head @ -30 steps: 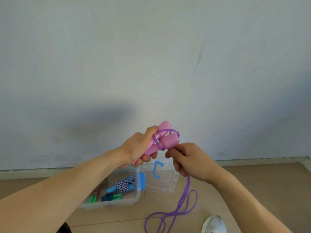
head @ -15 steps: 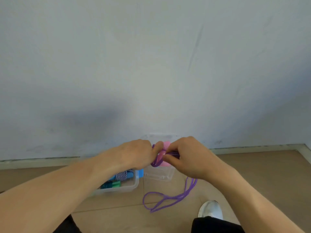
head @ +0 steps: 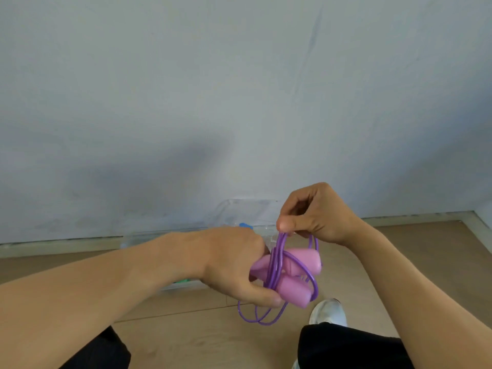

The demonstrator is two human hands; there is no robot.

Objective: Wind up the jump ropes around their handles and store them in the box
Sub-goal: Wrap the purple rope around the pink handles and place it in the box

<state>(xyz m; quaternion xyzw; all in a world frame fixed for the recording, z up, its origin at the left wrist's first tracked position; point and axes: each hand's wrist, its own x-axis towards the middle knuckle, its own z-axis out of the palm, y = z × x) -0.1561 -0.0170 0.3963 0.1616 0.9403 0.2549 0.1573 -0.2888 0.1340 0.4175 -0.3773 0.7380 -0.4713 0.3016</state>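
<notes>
The two pink handles (head: 290,275) of the jump rope are gripped side by side in the left hand (head: 234,265), fingers curled round their left ends. The long axes of the handles run from left to right in the frame, slightly downward, and the free ends point toward the right. Several turns of purple rope (head: 275,262) are wrapped crosswise over the handles, near the left-hand fingers. The rope is pinched above the handles between thumb and fingers of the right hand (head: 316,214). Loose loops of the same rope hang below the handles, above the wooden floor (head: 186,336). The clear plastic box (head: 186,284) stands on the floor behind the left forearm and is largely hidden by it. A white shoe (head: 328,311) is seen below the handles.
</notes>
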